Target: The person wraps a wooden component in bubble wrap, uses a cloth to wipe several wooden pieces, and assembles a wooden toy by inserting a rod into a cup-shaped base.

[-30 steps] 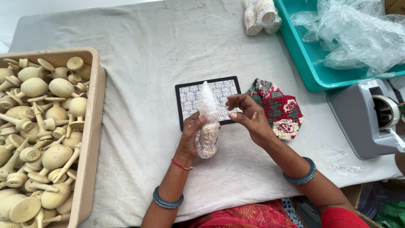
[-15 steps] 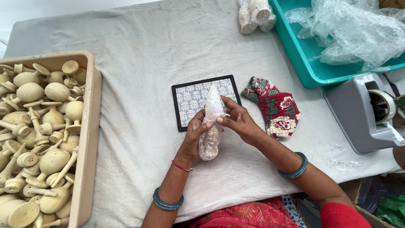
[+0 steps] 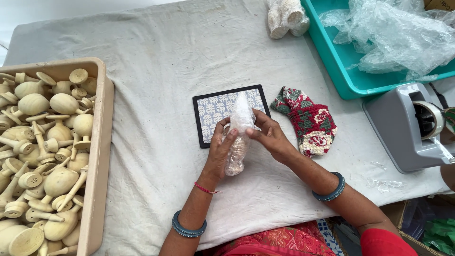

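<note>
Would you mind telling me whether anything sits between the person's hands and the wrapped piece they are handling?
Nothing visible does: the left hand and right hand both grip the plastic-wrapped piece directly, above the patterned mat.

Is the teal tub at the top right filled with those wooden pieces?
No, the teal tub holds only crumpled clear plastic wrap; the wooden pieces lie in the beige tray at the left.

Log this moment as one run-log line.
left hand: grips wrapped piece | right hand: pinches its plastic | under: patterned tile | left: tray of wooden pieces
</note>
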